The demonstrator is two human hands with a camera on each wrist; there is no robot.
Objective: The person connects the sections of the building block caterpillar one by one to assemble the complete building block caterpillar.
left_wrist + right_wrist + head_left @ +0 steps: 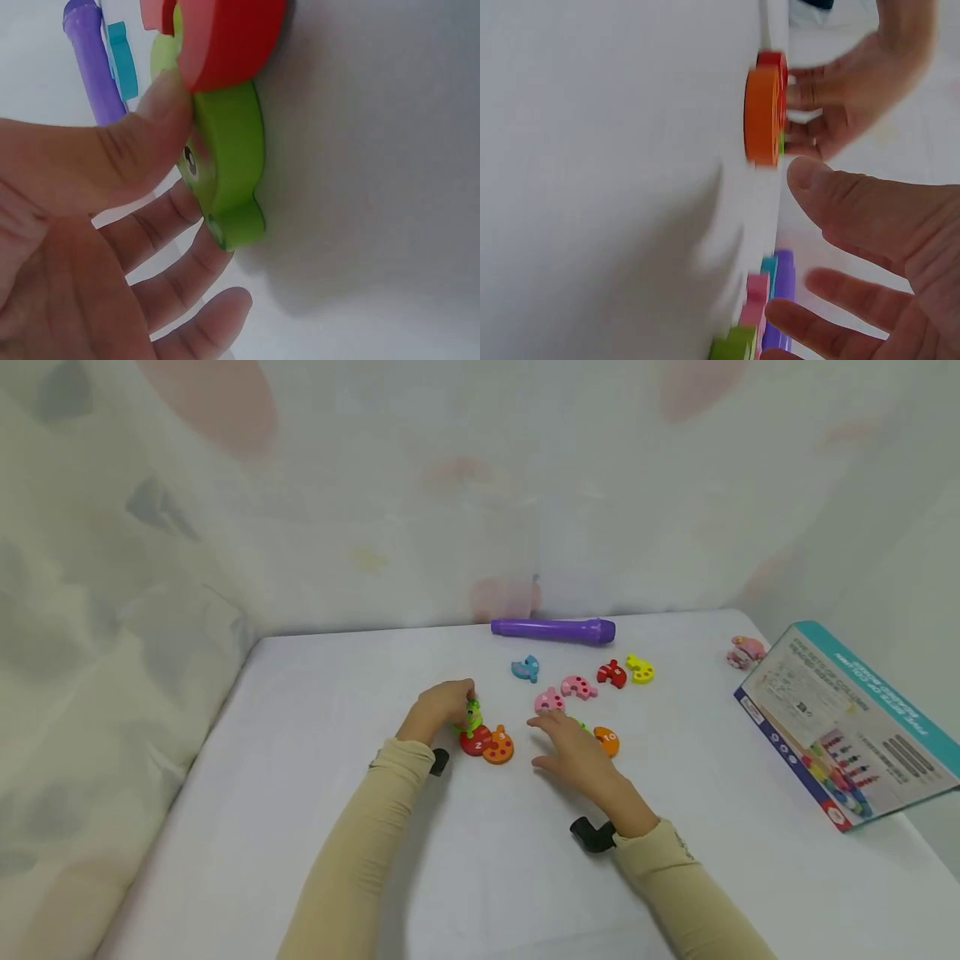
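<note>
My left hand (444,706) holds a green puzzle piece with a cartoon face (236,142), thumb over its face and fingers at its far edge. Joined to it are a red piece (472,743) numbered 2 and an orange spotted piece (500,748) numbered 3, all on the white table. My right hand (576,758) hovers to the right with fingers spread and nothing held. By its fingertips lies a pink spotted piece (550,700). A green piece (735,343) is mostly hidden behind that hand in the head view, beside an orange piece (608,741) numbered 10.
Farther back lie a blue piece (526,668), another pink piece (578,687), a red piece (612,673) and a yellow piece (641,668). A purple microphone-shaped toy (553,630) lies along the back edge. At right are a printed box (847,727) and a small pink toy (746,652).
</note>
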